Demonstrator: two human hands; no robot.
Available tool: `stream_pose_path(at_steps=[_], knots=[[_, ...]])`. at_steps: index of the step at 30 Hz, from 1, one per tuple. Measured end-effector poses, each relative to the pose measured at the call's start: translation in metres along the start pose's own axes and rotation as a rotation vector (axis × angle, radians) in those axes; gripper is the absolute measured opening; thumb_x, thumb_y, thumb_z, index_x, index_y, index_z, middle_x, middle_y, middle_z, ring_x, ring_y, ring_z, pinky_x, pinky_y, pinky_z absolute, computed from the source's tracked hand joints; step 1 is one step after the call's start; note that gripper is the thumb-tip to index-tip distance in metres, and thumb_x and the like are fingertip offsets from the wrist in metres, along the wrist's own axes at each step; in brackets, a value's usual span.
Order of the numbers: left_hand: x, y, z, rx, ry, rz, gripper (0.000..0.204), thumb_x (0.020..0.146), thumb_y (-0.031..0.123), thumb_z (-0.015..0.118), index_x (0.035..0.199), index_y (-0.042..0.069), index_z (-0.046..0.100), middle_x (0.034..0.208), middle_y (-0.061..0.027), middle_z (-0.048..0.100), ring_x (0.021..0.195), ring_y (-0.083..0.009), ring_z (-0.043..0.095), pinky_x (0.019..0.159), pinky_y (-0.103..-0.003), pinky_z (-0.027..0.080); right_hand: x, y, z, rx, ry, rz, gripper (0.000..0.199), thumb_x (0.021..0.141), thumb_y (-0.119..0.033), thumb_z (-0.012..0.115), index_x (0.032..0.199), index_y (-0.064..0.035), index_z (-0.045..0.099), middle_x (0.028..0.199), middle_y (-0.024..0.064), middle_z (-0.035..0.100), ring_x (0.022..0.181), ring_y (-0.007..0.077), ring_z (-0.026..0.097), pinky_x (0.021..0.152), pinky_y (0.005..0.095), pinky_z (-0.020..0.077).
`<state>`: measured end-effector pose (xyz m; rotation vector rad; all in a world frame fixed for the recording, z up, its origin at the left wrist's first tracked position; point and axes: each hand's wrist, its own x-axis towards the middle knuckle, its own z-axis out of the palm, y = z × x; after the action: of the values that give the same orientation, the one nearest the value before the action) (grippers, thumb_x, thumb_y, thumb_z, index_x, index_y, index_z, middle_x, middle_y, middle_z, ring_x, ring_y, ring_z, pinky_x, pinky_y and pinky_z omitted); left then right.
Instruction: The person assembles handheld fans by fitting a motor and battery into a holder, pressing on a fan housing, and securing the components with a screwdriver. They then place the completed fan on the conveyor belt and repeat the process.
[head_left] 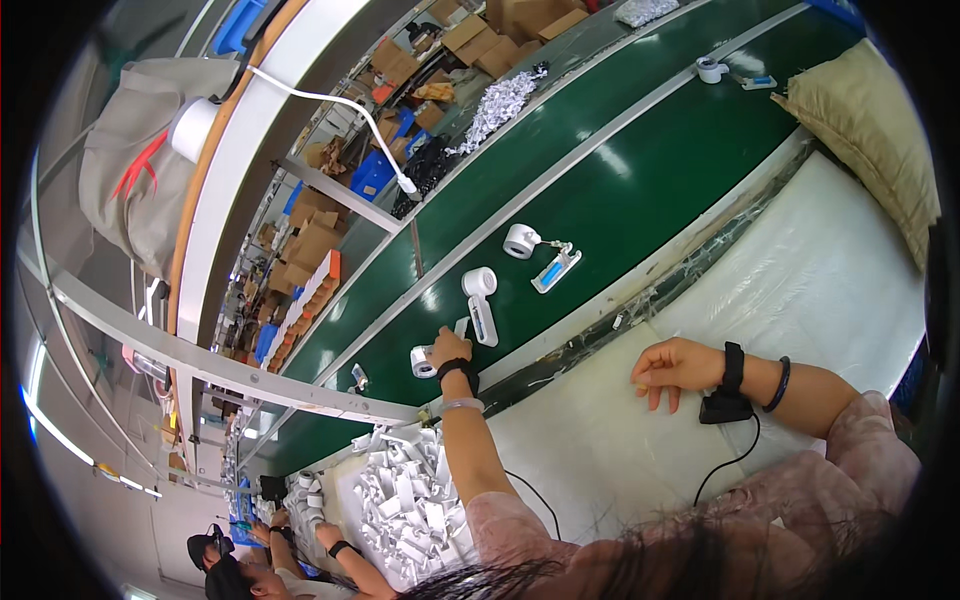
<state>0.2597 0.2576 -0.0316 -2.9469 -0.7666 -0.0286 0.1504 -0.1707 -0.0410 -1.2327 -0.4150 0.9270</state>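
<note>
My left hand [450, 347] reaches over the green conveyor belt [610, 210], its fingers closed on a white round-headed device [423, 362]. A flat white end shows past the fingers; the hand hides the middle. Just beyond lies a similar white device [480, 305] with a straight handle. Farther along the belt, a white cylindrical head [520, 241] is joined by wire to an open handle shell [557, 268] with a blue part inside. Above the plastic-covered worktop [800, 260], my right hand [680, 365] hangs with loosely bent fingers apart, and I see nothing held in it.
White plastic parts [410, 500] are heaped beside my left forearm. A metal frame bar [250, 375] crosses at left. Another device [711, 70] lies far up the belt near a beige sack [865, 140]. Co-workers' arms [350, 560] show at lower left.
</note>
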Motion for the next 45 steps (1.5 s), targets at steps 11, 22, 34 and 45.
stream_pose_path(at_steps=[11,22,34,45], knots=[[-0.088,-0.032,-0.078,-0.408,0.581,0.242,0.037,0.078,0.007,0.058,0.115,0.003,0.056,0.097,-0.0157,0.06,0.084,-0.0314,0.062,0.073,-0.041,0.051,0.004,0.002,0.002,-0.03,-0.044,-0.036,0.022,0.093,-0.017,0.052,0.105,0.0014,0.055,0.095,0.0126,0.061,0.078,0.0182,0.066,0.052,0.0282,0.0562],[-0.228,0.113,-0.122,-1.711,-0.5,0.638,0.039,0.087,0.015,0.058,0.119,-0.004,0.046,0.092,-0.0093,0.057,0.084,-0.0198,0.057,0.078,-0.034,0.044,-0.009,-0.022,0.001,-0.932,0.297,-0.99,0.043,0.083,-0.029,0.066,0.116,-0.0049,0.053,0.107,0.0133,0.059,0.1,0.0298,0.054,0.087,0.039,0.0428],[-0.218,0.276,-0.082,-1.86,-0.657,1.174,0.042,0.087,0.018,0.059,0.121,-0.002,0.045,0.091,-0.0115,0.059,0.078,-0.0189,0.059,0.07,-0.033,0.048,-0.008,-0.043,-0.037,-0.778,-0.147,-0.896,0.022,0.089,-0.018,0.054,0.084,0.0025,0.054,0.073,0.011,0.055,0.073,0.0214,0.057,0.064,0.0356,0.0445],[-0.19,0.292,-0.038,-1.77,-0.603,1.145,0.041,0.087,0.017,0.058,0.121,-0.001,0.045,0.09,-0.0115,0.059,0.074,-0.0185,0.059,0.066,-0.033,0.048,-0.009,-0.046,-0.033,-1.019,0.086,-0.838,0.019,0.086,-0.018,0.055,0.083,0.0011,0.054,0.072,0.0107,0.055,0.073,0.0228,0.056,0.065,0.0363,0.0443]])
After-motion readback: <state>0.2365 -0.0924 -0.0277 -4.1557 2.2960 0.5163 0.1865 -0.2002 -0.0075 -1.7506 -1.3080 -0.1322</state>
